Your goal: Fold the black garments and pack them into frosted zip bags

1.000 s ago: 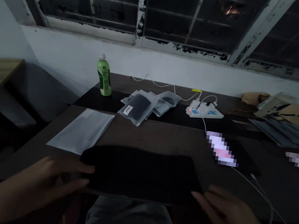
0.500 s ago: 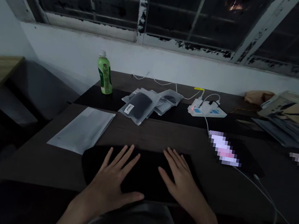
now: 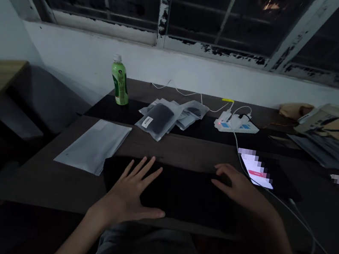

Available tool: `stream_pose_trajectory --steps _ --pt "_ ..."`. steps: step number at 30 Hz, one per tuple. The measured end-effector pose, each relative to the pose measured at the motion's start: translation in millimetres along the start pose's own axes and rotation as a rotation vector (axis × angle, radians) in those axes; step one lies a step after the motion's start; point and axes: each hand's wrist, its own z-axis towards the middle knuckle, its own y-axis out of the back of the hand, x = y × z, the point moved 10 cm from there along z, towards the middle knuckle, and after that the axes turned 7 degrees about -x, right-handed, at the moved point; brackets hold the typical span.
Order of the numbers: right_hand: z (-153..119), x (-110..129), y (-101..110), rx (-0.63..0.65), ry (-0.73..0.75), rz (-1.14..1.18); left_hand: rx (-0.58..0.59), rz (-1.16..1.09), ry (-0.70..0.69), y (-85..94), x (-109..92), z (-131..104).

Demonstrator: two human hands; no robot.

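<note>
A black, soft-looking piece of cloth [image 3: 184, 194] lies spread along the near edge of the dark table; it is too dark to tell its exact kind. Flat on its left part rests my left hand [image 3: 131, 192], fingers spread and thumb stretched to the right. My right hand [image 3: 237, 186] is at the cloth's right end, fingers bent and the thumb apart from them, with no object visible between. Left of the cloth lies a frosted plastic bag [image 3: 93, 144].
Farther back are several bagged dark items [image 3: 159, 119], a green bottle [image 3: 120, 82] and a white power strip [image 3: 236, 125] with plugs and cables. A lit phone [image 3: 255, 169] lies right of my right hand. Flat bags [image 3: 324, 153] and brown packaging [image 3: 336, 122] are at the far right.
My right hand has moved right along the cloth and its fingers have bent. The cloth's right end now reaches farther right. My left hand stays spread in nearly the same place.
</note>
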Motion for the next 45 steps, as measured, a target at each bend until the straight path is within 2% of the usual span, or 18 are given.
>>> stream_pose_trajectory --steps 3,5,8,10,12,14,17,20,22,24,27,30,33,36,38,39,42,45 --pt "7 0 12 0.119 -0.054 0.081 -0.041 0.020 -0.027 4.7 0 2" --pt "12 3 25 0.131 -0.072 0.140 -0.105 0.056 -0.015 12.4 3 0" --pt "22 6 47 0.062 -0.087 0.249 -0.195 0.102 0.053 25.7 16 -7" --pt "29 1 57 -0.005 -0.184 0.312 -0.207 0.083 0.115 30.9 27 -13" --pt "33 -4 57 -0.058 -0.332 0.377 -0.187 0.007 0.172 32.7 36 -18" --pt "35 3 50 -0.085 -0.449 0.456 -0.182 -0.106 0.217 35.2 40 -22" --pt "42 42 30 -0.062 -0.479 0.603 -0.223 -0.287 0.251 42.5 39 -24" --pt "50 98 6 0.097 -0.354 0.757 -0.239 -0.396 0.249 46.0 35 -24" --pt "52 121 -1 0.158 -0.277 0.809 -0.238 -0.413 0.255 46.6 35 -24" --pt "50 120 3 0.125 -0.266 0.743 -0.236 -0.408 0.264 46.5 37 -23" --pt "36 95 11 0.050 -0.299 0.426 -0.227 -0.382 0.258 44.8 39 -21" --pt "11 75 1 0.092 -0.323 0.148 -0.233 -0.350 0.244 42.8 39 -17" --pt "-6 66 -18 0.131 -0.326 0.067 -0.250 -0.338 0.237 41.6 39 -15" --pt "-2 59 -32 0.167 -0.310 0.057 -0.287 -0.356 0.220 43.2 38 -14" --pt "10 55 -28 0.147 -0.290 0.079 -0.304 -0.375 0.192 43.4 35 -13" --pt "19 55 -20 0.093 -0.267 0.078 -0.304 -0.384 0.169 42.5 32 -13" --pt "36 74 20 -0.175 -0.111 -0.007 -0.290 -0.394 0.074 36.6 21 -8" --pt "32 123 39 -0.322 0.121 -0.061 -0.294 -0.386 0.000 30.2 13 -5"
